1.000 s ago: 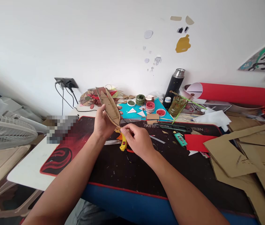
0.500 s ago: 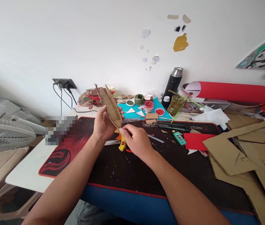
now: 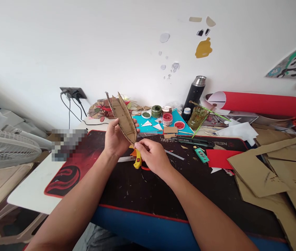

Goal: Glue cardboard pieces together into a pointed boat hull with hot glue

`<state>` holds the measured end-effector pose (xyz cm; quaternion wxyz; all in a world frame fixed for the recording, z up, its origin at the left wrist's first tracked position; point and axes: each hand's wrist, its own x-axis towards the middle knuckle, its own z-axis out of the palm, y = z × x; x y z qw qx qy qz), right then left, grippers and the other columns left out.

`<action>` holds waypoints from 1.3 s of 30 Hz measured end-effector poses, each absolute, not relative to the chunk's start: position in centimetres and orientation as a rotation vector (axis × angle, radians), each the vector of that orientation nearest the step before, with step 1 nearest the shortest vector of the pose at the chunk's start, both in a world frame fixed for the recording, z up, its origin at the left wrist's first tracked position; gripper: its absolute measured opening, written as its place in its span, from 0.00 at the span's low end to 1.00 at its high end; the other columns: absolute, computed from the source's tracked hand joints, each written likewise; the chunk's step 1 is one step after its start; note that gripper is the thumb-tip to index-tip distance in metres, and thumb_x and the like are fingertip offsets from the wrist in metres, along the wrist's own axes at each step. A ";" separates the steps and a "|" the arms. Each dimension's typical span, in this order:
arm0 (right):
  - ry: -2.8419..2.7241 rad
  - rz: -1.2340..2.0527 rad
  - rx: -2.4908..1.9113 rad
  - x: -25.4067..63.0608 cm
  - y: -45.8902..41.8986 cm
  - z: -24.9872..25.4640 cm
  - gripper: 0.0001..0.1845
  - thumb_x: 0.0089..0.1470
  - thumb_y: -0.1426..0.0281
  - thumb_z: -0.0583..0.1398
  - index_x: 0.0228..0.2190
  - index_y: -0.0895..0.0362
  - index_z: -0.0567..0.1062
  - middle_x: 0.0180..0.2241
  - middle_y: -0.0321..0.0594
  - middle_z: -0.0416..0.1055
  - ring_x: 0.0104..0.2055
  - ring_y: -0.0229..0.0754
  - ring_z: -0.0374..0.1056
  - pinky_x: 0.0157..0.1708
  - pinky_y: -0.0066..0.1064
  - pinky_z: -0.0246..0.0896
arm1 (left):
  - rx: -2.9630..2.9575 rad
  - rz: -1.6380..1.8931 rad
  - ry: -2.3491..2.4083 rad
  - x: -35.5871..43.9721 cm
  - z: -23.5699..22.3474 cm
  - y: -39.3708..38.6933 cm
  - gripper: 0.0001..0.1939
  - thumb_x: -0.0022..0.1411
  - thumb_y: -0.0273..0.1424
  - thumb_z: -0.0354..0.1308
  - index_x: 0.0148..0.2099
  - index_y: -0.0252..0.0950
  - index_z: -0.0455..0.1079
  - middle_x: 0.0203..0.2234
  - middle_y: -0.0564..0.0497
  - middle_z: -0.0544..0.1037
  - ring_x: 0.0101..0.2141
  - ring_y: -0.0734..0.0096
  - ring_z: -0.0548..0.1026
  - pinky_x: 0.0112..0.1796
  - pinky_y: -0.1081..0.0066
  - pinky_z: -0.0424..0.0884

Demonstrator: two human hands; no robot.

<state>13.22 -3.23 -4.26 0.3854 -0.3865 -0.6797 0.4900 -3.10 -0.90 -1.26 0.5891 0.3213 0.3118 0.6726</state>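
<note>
A boat-shaped cardboard piece point(image 3: 124, 120) with raised sides is held up, tilted, above the desk mat. My left hand point(image 3: 116, 139) is closed around its lower half from the left, thumb on the near side and fingertips showing past the far side. My right hand point(image 3: 150, 151) pinches the pointed lower end between thumb and fingers. Just under that tip lies a yellow glue gun point(image 3: 138, 159), partly hidden behind my hands. An orange-red handle or loop point(image 3: 146, 168) shows beside it, mostly covered by my right hand.
Paint jars point(image 3: 167, 119) stand on a blue sheet point(image 3: 153, 129) at the back, near a black thermos point(image 3: 195, 92) and a jar of brushes point(image 3: 197, 118). A box cutter point(image 3: 195, 141) lies on the mat point(image 3: 163, 195). Cardboard sheets point(image 3: 258, 170) are piled right; a fan point(image 3: 4, 146) stands left.
The view has shifted very slightly. Both hands keep the same hold on the cardboard piece, with almost no visible movement.
</note>
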 end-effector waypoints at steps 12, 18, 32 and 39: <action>-1.635 1.426 -0.945 13.1 -3.1 -4.3 0.20 0.68 0.53 0.61 0.33 0.55 0.79 0.19 0.30 0.65 0.19 0.35 0.60 0.22 0.27 0.53 | 0.679 1.558 0.619 -3.5 -1.5 -0.8 0.19 0.63 0.42 0.64 0.49 0.34 0.79 0.38 0.44 0.83 0.43 0.54 0.84 0.44 0.60 0.83; -1.631 1.439 -0.956 13.0 -3.1 -4.5 0.17 0.67 0.56 0.62 0.34 0.55 0.79 0.19 0.30 0.65 0.21 0.36 0.59 0.23 0.27 0.53 | 0.625 1.545 0.587 -3.5 -1.7 -0.8 0.16 0.63 0.41 0.64 0.47 0.34 0.79 0.38 0.43 0.84 0.42 0.55 0.84 0.46 0.59 0.83; -1.621 1.462 -0.959 12.9 -3.0 -4.8 0.19 0.68 0.53 0.60 0.33 0.54 0.78 0.18 0.29 0.64 0.18 0.36 0.58 0.22 0.28 0.52 | 0.585 1.541 0.561 -3.6 -1.8 -0.9 0.17 0.64 0.39 0.65 0.50 0.34 0.79 0.39 0.44 0.83 0.39 0.58 0.83 0.45 0.59 0.82; -1.691 1.364 -0.954 12.7 -3.0 -5.2 0.16 0.66 0.56 0.61 0.32 0.54 0.79 0.25 0.34 0.72 0.27 0.39 0.67 0.27 0.28 0.56 | 0.586 1.503 0.579 -3.3 -2.1 -1.0 0.18 0.62 0.40 0.66 0.48 0.31 0.80 0.40 0.40 0.84 0.43 0.53 0.84 0.45 0.59 0.83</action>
